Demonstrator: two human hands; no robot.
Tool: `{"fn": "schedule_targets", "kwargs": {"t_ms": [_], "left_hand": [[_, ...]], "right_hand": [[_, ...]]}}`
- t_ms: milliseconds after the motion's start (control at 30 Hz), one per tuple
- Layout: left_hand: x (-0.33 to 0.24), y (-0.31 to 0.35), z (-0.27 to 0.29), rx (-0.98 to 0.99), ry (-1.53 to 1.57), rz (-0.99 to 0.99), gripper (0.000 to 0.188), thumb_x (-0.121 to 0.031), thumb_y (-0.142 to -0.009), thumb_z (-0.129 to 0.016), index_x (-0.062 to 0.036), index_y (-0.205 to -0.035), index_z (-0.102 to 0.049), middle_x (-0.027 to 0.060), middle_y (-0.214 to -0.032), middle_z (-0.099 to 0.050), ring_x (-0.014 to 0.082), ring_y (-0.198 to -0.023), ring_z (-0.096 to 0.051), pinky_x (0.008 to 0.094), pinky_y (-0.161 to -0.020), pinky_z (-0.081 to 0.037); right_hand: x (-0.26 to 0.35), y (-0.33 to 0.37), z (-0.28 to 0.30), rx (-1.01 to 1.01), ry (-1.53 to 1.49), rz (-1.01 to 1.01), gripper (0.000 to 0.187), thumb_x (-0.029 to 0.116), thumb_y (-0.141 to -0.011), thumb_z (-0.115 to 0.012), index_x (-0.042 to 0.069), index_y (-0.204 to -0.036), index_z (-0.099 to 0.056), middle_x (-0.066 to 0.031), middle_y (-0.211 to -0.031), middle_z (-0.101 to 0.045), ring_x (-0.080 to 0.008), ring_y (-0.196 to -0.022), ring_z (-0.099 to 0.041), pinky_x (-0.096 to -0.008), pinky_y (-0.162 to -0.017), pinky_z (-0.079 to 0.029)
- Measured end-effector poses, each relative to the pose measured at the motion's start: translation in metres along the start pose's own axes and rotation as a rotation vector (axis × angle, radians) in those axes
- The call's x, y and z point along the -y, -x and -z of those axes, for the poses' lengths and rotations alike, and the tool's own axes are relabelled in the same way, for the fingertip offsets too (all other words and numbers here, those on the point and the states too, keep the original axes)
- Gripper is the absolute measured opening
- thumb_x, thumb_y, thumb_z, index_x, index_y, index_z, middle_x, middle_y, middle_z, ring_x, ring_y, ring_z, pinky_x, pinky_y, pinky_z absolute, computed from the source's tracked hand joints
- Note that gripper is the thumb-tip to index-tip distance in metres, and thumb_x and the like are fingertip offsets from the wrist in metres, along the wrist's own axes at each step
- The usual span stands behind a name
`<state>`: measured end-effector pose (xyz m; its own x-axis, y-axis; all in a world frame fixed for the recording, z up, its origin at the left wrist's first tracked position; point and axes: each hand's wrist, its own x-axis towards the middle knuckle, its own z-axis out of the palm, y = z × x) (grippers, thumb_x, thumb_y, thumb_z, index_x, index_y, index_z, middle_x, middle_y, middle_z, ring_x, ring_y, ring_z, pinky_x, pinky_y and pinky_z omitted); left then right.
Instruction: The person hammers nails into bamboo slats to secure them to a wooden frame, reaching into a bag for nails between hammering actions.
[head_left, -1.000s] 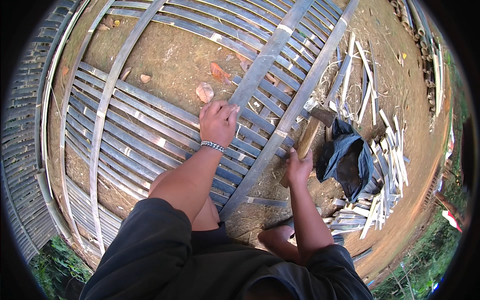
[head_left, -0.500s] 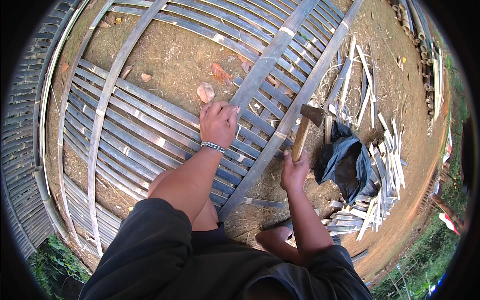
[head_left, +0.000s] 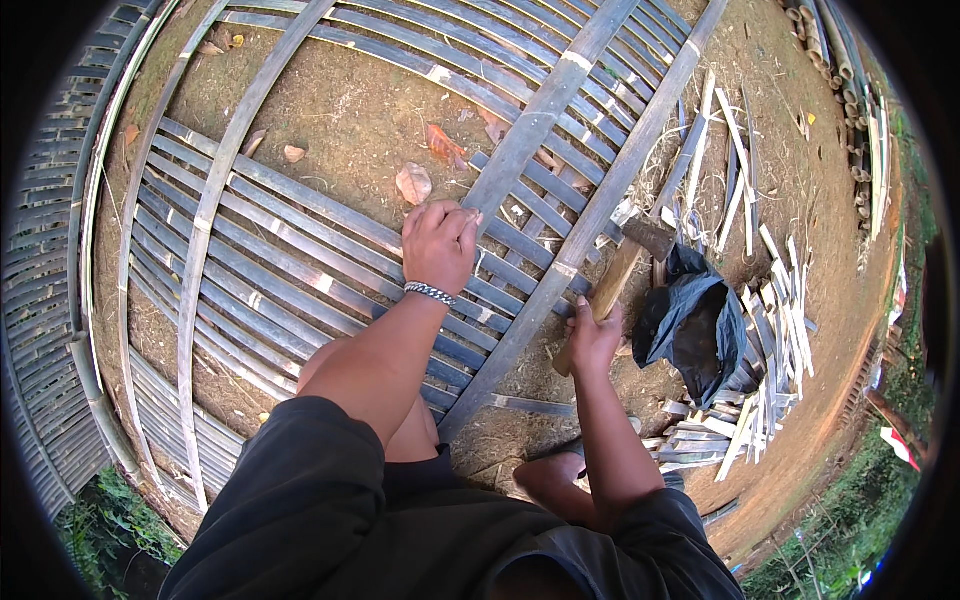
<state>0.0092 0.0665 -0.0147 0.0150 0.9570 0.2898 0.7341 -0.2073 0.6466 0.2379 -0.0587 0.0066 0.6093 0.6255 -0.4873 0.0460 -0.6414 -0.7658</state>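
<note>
Hatchet in right hand

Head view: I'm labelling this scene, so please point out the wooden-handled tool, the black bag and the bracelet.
Wooden-handled tool point(head_left: 616, 279): head view, on its handle.
Black bag point(head_left: 654, 325): head view, on its left wall.
Bracelet point(head_left: 430, 291): head view, on its chain links.

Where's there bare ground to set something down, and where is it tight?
Bare soil shows in the frame's opening, bordered by slats above and below and rails at either side, with leaves on it. Another patch lies between the strip pile and the bamboo poles. It's crowded around the right hand: hatchet, bag and frame edge sit close.
</note>
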Motion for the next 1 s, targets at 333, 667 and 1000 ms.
{"fn": "schedule_targets", "kwargs": {"t_ms": [333,667,1000], "left_hand": [[-0.001,-0.002,0.002,-0.009,0.026,-0.008,0.005,-0.012,-0.086,-0.076,-0.0099,-0.090,-0.076,0.0061,-0.095,-0.068,0.0292,-0.091,-0.065,0.0439,-0.087,-0.052],[0.000,-0.001,0.000,-0.009,0.051,0.006,0.006,-0.010,-0.085,-0.075,-0.0085,-0.091,-0.076,0.0076,-0.096,-0.067,0.0311,-0.093,-0.065,0.0440,-0.085,-0.053],[0.000,-0.001,0.000,-0.012,0.046,0.004,0.006,-0.011,-0.085,-0.074,-0.0090,-0.091,-0.076,0.0070,-0.096,-0.068,0.0299,-0.093,-0.065,0.0438,-0.086,-0.053]], "right_hand": [[0.004,0.000,-0.003,-0.005,-0.062,-0.028,0.027,0.011,-0.101,-0.067,0.003,-0.124,-0.055,-0.0042,-0.087,-0.061,-0.0108,-0.062,-0.060,-0.0265,-0.054,-0.051],[0.010,-0.001,-0.007,-0.024,-0.085,-0.040,0.028,0.011,-0.100,-0.067,0.001,-0.124,-0.055,-0.0046,-0.085,-0.062,-0.0110,-0.062,-0.060,-0.0271,-0.055,-0.051],[0.005,-0.005,-0.005,-0.019,-0.047,-0.020,0.028,0.011,-0.100,-0.068,0.001,-0.122,-0.055,-0.0047,-0.084,-0.062,-0.0115,-0.062,-0.060,-0.0276,-0.055,-0.051]]}}
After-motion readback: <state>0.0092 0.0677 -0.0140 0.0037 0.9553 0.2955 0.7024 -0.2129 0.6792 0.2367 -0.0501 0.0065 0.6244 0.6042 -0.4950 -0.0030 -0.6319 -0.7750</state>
